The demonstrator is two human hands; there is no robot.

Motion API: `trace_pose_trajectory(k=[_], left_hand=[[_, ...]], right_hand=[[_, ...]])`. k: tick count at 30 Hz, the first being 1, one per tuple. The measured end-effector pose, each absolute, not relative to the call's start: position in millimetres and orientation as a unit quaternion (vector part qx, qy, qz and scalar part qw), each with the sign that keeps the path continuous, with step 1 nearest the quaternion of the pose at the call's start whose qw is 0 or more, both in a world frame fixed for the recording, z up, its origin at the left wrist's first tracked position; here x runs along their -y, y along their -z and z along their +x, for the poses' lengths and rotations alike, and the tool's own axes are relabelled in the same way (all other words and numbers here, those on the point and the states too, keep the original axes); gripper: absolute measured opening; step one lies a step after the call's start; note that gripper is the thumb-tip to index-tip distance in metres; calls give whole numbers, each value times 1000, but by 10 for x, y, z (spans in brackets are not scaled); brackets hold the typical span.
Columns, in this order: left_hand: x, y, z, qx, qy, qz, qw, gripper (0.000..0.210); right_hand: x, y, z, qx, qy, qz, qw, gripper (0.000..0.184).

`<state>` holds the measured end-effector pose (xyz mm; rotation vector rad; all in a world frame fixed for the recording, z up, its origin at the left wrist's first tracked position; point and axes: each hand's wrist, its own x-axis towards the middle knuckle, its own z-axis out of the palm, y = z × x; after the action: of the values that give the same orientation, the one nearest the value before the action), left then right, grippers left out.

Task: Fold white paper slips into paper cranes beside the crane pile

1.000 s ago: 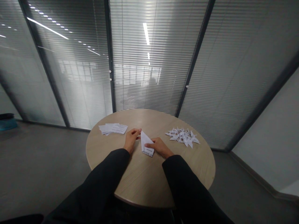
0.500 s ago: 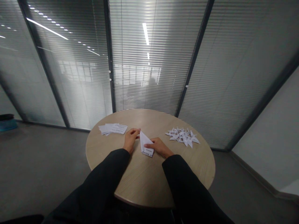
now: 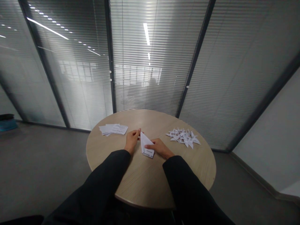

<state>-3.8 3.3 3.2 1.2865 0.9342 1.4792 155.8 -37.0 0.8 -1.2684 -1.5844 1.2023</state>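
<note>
A folded sheet of white paper (image 3: 145,143), pointed at its far end and with print along its near edge, is between my hands over the middle of the round table. My right hand (image 3: 161,147) grips its right side, thumb on top and fingers beneath. At the paper's far left edge, my left hand (image 3: 132,140) has its thumb and fingers pinched together near the point. Whether a corner of the paper is between those fingers is too small to make out.
The round wooden table (image 3: 140,181) carries a stack of printed sheets (image 3: 114,128) at the left and a pile of folded paper cranes or stars (image 3: 184,137) at the right. Beyond it stands a glass partition with blinds (image 3: 152,97). A blue bin (image 3: 8,124) is far left.
My left fingers have shifted very slightly at the paper's far left edge. The paper and my right hand stay almost where they were.
</note>
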Motion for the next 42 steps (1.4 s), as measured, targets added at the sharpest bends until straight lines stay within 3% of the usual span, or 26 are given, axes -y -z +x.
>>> trace_pose_trajectory(k=[19, 29, 38, 42], left_hand=[[-18, -11, -71, -455, -616, 575, 289, 47], [-60, 43, -18, -384, -537, 600, 451, 57], [-20, 54, -16, -420, -561, 652, 289, 49], [13, 40, -14, -417, -568, 658, 267, 45]], right_hand=[[423, -63, 1480, 644, -469, -479, 368, 35], [387, -7, 1519, 613, -454, -505, 403, 35], [400, -16, 1498, 622, -479, -465, 410, 39], [392, -19, 1494, 620, -484, -459, 412, 42]])
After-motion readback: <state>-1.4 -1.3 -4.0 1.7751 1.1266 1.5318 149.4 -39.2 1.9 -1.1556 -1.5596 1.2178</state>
